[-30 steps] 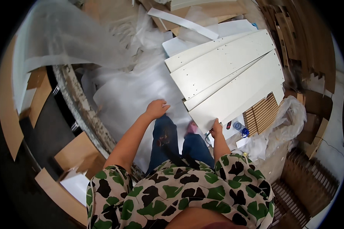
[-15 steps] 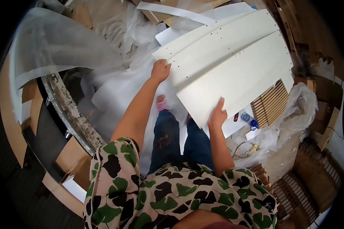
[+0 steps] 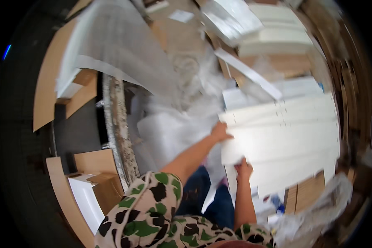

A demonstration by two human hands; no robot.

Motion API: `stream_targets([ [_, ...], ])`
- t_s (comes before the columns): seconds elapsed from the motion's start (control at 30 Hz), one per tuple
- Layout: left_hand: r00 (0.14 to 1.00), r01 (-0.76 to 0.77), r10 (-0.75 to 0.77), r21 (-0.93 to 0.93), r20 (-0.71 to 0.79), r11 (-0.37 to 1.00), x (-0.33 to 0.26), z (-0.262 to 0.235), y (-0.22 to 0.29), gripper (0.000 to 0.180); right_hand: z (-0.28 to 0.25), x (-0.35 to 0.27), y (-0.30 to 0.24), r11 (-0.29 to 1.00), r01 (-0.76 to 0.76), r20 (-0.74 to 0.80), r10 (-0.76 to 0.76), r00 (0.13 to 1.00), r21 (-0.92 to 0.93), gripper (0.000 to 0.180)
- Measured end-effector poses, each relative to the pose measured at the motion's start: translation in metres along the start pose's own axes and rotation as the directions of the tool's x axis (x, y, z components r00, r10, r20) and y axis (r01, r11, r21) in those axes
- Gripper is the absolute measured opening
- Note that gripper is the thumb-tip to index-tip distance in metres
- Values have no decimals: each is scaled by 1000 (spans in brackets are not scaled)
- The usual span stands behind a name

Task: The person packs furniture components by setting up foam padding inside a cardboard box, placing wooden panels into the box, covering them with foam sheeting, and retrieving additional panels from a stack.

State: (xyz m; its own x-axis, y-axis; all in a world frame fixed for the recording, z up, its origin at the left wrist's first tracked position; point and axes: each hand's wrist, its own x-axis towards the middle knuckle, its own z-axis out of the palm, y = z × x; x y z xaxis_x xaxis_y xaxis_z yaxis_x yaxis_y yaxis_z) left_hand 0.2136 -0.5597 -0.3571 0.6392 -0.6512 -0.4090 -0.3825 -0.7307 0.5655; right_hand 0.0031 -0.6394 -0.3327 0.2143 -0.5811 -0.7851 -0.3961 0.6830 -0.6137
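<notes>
At far left, an open brown carton stands beside a rough, weathered ledge that runs up and down the view. Pale, see-through film drapes over the ledge's far end. Right of the ledge, a white sheet covers the floor, leaving an open patch up to the person's left arm.

That arm reaches forward and right, nearly straight. The left hand touches the left ends of the white panels, near their far corner, its thumb over the top face and its fingers bent at the edge. Nearer the body, the right forearm points almost straight ahead. The right hand touches the panels' near left corner, thumb up and fingers partly curled. Blur hides whether either hand closes around an edge.

The panels lie overlapped, stretching right from both hands, their left ends nearly lined up. A narrow white strip lies slantwise beyond their far edge. Brown slats show against the near edge, with crumpled clear plastic crowding the near right corner.
</notes>
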Motion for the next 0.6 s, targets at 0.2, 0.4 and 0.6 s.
stream_targets([
  [0.2, 985, 36, -12, -136, 173, 990, -12, -40, 17, 58, -11, -19, -16, 990, -75, 123, 60, 991, 119, 35],
  [0.4, 941, 126, 15, -392, 338, 911, -60, -94, 66, 43, -56, -59, -63, 878, -99, 284, -43, 958, 468, 45],
  [0.6, 979, 114, 16, -612, 204, 783, -170, -127, 147, 35, -141, -34, -147, 662, 154, 146, -374, 916, 733, 61],
])
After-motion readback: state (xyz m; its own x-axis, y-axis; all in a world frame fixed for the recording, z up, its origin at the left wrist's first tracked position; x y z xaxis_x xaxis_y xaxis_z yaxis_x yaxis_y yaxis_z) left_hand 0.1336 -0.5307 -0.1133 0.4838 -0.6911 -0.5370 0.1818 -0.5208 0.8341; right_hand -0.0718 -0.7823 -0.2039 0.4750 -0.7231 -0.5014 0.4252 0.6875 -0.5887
